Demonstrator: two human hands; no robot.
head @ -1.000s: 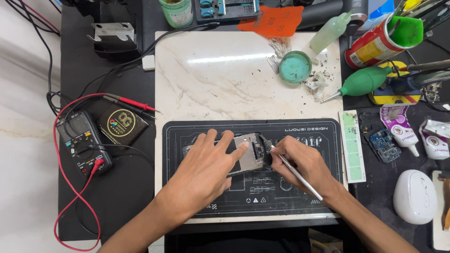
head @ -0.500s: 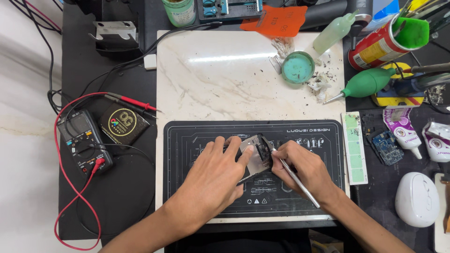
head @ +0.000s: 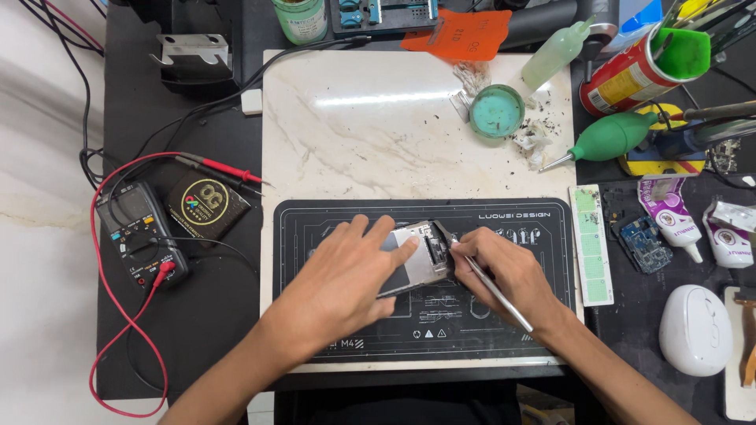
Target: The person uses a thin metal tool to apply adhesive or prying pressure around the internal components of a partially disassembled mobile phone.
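Note:
An opened silver phone body (head: 420,256) lies on a black repair mat (head: 512,330) in the middle of the head view. My left hand (head: 346,275) lies flat over its left half and pins it down, fingers spread on the metal. My right hand (head: 508,271) grips thin metal tweezers (head: 492,287) like a pen. Their tips touch the upper right part of the phone's inside. What the tips pinch is too small to tell.
The mat sits on a white marble slab (head: 370,134). A multimeter (head: 142,232) with red and black leads lies left. Behind are a green dish (head: 496,110), a squeeze bottle (head: 551,59) and a green air blower (head: 610,135). A white mouse (head: 695,329), glue tubes and a small board lie right.
Both hands and the phone have shifted slightly on the mat. The phone now lies a little more tilted, and the tweezers stay at its upper right part.

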